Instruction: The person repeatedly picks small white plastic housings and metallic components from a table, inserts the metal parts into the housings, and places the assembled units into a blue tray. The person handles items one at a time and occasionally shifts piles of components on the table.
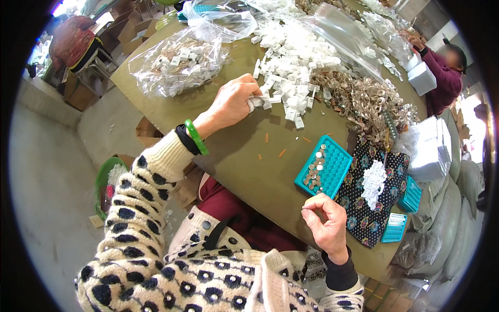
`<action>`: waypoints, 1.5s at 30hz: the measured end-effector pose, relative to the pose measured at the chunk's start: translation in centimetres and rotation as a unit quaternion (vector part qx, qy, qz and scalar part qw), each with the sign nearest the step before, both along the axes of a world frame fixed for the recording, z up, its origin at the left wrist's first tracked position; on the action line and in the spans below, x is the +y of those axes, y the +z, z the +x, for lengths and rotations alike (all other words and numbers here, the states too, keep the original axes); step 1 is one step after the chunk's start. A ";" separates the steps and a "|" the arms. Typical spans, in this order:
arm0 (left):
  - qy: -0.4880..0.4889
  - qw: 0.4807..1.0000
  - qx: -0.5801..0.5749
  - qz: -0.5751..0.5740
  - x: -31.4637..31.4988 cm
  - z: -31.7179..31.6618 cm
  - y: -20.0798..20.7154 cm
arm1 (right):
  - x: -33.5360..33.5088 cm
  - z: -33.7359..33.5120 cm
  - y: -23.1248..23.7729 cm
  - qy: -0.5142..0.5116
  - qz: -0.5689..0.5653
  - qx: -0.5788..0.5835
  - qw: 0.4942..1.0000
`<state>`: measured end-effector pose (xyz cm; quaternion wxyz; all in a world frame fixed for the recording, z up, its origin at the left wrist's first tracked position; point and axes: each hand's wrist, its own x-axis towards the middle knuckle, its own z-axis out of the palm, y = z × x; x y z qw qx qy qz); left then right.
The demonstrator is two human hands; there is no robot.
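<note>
My left hand (pixel 234 104) is closed at the edge of a heap of small white plastic pieces (pixel 291 67). A whitish-grey bit (pixel 255 103) shows at its fingertips, too small to name. Near the table's front edge, my right hand (pixel 327 221) has thumb and forefinger brought together in a pinch. Whatever it may hold is too small to make out. Just beyond that hand lies a teal tray (pixel 338 165) with rows of round pockets. Several small round silvery and brownish discs (pixel 315 169) lie in its left part.
Tangled brownish-clear parts (pixel 377 101) lie beyond the tray. Right of it, a patterned dark cloth (pixel 364 223) carries a small white heap (pixel 373 183). White stacked trays (pixel 431 145) stand at the right. A clear bag (pixel 179 65) sits far left. Another person (pixel 444 78) works at far right.
</note>
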<state>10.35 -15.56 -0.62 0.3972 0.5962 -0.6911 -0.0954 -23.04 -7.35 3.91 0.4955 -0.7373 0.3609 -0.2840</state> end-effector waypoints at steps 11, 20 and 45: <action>-0.063 0.994 0.066 -0.055 5.3 -3.8 1.4 | -3.8 6.6 0.6 -0.058 -0.205 0.006 0.977; 0.015 0.983 0.089 -0.161 5.0 -4.8 0.9 | -7.9 11.1 -0.9 -0.012 -0.346 0.042 0.937; -0.035 0.743 0.652 0.150 6.9 -6.5 0.1 | -25.5 8.5 -2.9 -0.139 -0.447 0.299 0.831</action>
